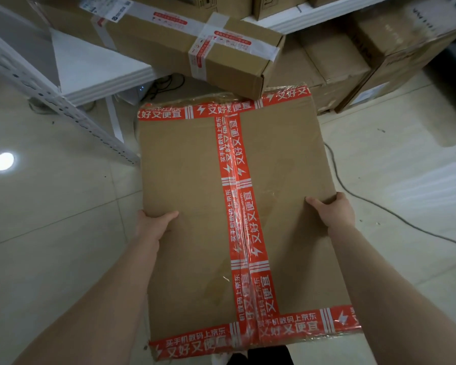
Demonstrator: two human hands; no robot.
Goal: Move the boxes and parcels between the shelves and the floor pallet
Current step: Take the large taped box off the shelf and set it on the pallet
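A large flat cardboard box sealed with red printed tape fills the middle of the view, held out in front of me above the tiled floor. My left hand grips its left edge, thumb lying on the top face. On the opposite edge my right hand holds it the same way, thumb on top and fingers wrapped under. A long cardboard box with white and red tape lies on the white shelf just beyond, its right end overhanging the shelf.
A perforated white shelf upright slants down at the left. Stacked brown cartons stand on the floor at the upper right under another shelf holding more boxes. A dark cable runs across the tiles on the right.
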